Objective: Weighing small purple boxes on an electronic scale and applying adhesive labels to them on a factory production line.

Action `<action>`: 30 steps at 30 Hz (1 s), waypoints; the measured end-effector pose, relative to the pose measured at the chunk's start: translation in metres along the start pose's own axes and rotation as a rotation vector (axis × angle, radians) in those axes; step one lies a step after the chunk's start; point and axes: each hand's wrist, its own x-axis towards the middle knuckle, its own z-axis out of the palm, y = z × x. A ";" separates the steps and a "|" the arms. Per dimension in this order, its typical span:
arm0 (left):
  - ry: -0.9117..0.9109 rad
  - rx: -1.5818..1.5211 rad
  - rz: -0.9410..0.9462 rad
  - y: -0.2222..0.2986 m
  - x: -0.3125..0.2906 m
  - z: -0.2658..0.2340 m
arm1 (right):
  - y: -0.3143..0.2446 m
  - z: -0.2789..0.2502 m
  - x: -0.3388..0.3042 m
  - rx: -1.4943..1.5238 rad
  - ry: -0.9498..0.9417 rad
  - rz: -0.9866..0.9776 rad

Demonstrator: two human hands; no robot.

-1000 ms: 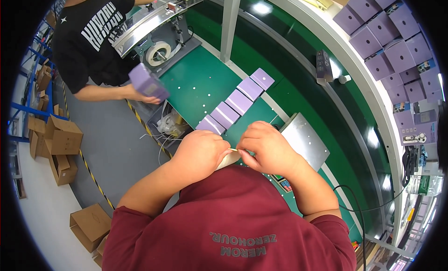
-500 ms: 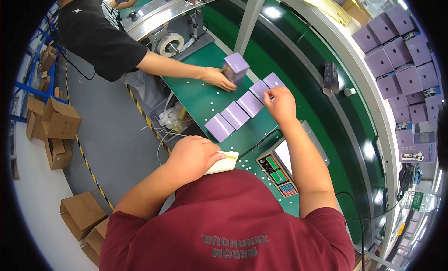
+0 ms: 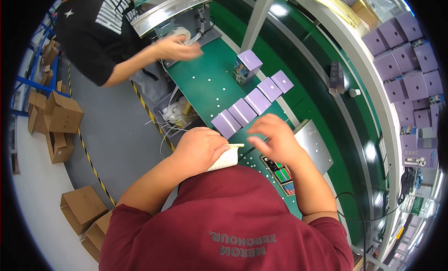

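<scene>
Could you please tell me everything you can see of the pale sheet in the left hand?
The pale sheet is cream with a yellower upper edge that bends over, and looks like thin, flexible paper. It juts rightward from the left hand, whose thumb presses on it, beside the dark red shirt. The right hand is close but apart.

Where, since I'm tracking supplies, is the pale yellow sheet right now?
In the head view, just below centre: the left hand holds the pale yellow sheet near the maroon shirt, left of the scale.

i log lilac boxes [image 3: 257, 101], pale yellow sheet [image 3: 225, 160], white-dotted green tabletop [image 3: 198, 96]. my remote feed shows floor tape [image 3: 146, 106] striped yellow-black.
</scene>
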 end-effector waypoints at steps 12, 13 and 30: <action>-0.044 0.111 0.132 0.005 0.009 0.013 | 0.023 0.005 -0.006 0.118 -0.046 -0.016; -0.049 0.118 0.130 0.004 0.007 0.014 | 0.037 0.008 -0.004 0.142 0.001 0.027; -0.011 -0.015 0.011 -0.007 0.002 -0.001 | 0.009 -0.002 -0.001 0.042 -0.014 -0.043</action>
